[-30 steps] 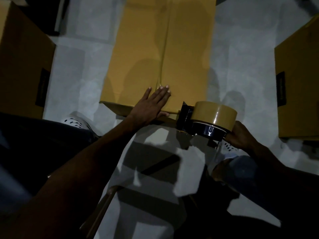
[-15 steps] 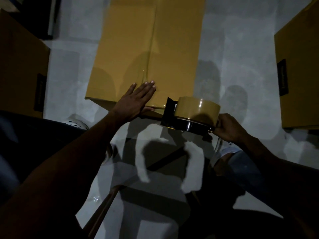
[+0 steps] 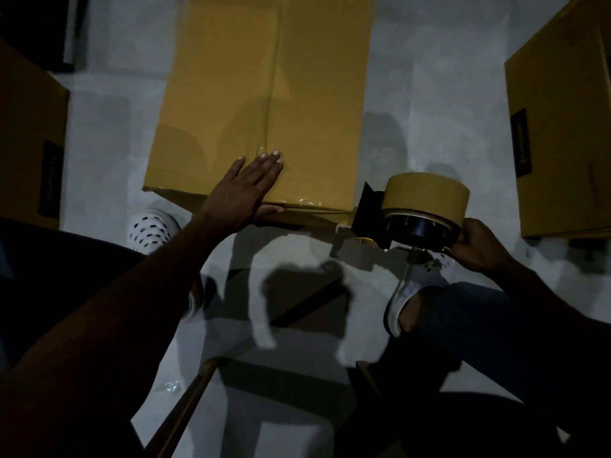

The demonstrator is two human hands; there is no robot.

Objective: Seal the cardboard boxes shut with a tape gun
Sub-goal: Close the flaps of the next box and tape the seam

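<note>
A closed cardboard box [image 3: 314,94] stands on the pale floor in front of me, with clear tape along its centre seam. My left hand [image 3: 244,191] lies flat with straight fingers on the box's near edge, over the tape end. My right hand [image 3: 476,244] grips the handle of a tape gun [image 3: 416,209] that carries a roll of brown tape. The gun hangs just off the box's near right corner, its black front plate beside that corner. Whether tape still joins gun and box I cannot make out.
Another cardboard box [image 3: 562,127] stands at the right and a third cardboard box [image 3: 26,143] at the left, both with dark labels. My feet in white perforated clogs [image 3: 152,229] are near the box's front. A wooden frame edge [image 3: 188,404] runs below.
The tape gun has slid right along the box's near edge, from near my left hand to beyond the right corner. My left hand has stayed flat on the box.
</note>
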